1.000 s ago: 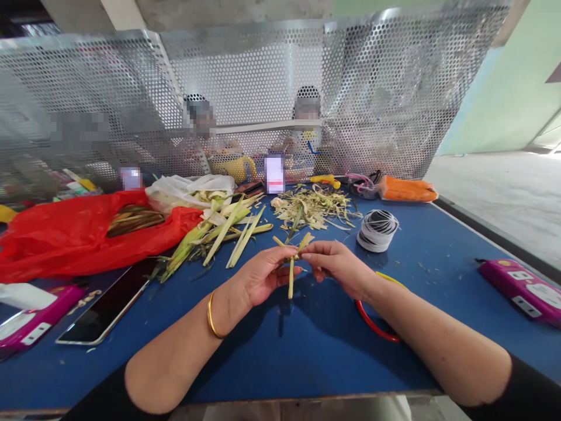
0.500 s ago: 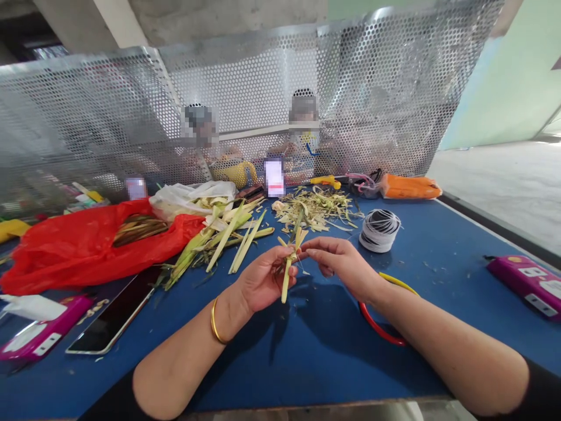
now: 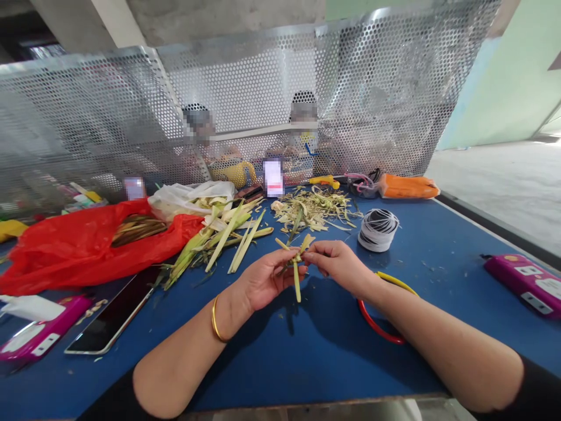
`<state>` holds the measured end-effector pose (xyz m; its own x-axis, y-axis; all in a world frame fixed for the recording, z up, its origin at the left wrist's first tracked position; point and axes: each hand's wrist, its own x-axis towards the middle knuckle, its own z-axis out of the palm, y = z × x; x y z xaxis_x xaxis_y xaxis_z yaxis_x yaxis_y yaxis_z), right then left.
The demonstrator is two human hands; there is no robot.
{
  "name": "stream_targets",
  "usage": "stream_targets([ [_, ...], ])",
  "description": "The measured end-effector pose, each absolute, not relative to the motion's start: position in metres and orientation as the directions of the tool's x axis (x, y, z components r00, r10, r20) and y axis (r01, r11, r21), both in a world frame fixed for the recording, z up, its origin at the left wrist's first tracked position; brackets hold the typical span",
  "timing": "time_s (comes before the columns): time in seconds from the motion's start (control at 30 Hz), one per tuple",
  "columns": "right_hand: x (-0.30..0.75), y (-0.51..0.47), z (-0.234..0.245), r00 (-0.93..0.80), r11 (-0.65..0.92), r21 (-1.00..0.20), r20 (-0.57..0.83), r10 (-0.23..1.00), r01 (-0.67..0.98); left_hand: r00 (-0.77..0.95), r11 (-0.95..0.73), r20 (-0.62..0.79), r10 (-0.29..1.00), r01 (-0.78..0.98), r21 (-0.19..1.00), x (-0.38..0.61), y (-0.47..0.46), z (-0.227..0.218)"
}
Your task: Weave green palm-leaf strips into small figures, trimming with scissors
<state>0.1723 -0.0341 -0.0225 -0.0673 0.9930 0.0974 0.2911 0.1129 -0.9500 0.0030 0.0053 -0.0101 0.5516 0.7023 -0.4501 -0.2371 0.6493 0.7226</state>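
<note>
While the left hand (image 3: 264,280) grasps crossed leaf strips (image 3: 297,285), the right hand (image 3: 344,266), its grip unclear, seemingly adjusts them; the next move calls for steadiness.

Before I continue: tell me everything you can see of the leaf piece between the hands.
The leaf piece is pale yellow-green, apparently strips of plant leaf, with narrow arms splaying from a bunched centre; one longer arm points down in the picture. Held above the blue table, it is gripped by the left hand; the right hand, fingertips pinched, is at its right side.
</note>
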Motion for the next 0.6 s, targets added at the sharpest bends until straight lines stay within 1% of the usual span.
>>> stream_targets([
  [0.1,0.1738,-0.0338,-0.0217,-0.073,0.141,-0.899,0.121,0.990,0.414,0.547,0.644,-0.455,0.703,-0.220,0.732,0.0030,0.0073,-0.0118],
  [0.2,0.1735,-0.0338,-0.0219,-0.087,0.161,-0.874,0.136,0.987,0.459,0.545,0.602,-0.422,0.725,-0.204,0.772,0.0032,0.0069,-0.0130],
  [0.3,0.1726,-0.0337,-0.0227,-0.095,0.161,-0.889,0.133,0.987,0.429,0.533,0.537,-0.368,0.762,-0.202,0.819,0.0037,0.0048,-0.0136],
  [0.4,0.1716,-0.0337,-0.0235,-0.055,0.135,-0.915,0.123,0.991,0.381,0.516,0.479,-0.332,0.790,-0.181,0.859,0.0049,0.0027,-0.0141],
  [0.53,0.1703,-0.0332,-0.0260,0.012,0.114,-0.932,0.125,0.992,0.343,0.488,0.458,-0.338,0.805,-0.149,0.876,0.0065,0.0007,-0.0152],
  [0.6,0.1702,-0.0328,-0.0268,0.048,0.089,-0.942,0.110,0.993,0.323,0.501,0.459,-0.337,0.797,-0.140,0.877,0.0065,-0.0001,-0.0158],
])
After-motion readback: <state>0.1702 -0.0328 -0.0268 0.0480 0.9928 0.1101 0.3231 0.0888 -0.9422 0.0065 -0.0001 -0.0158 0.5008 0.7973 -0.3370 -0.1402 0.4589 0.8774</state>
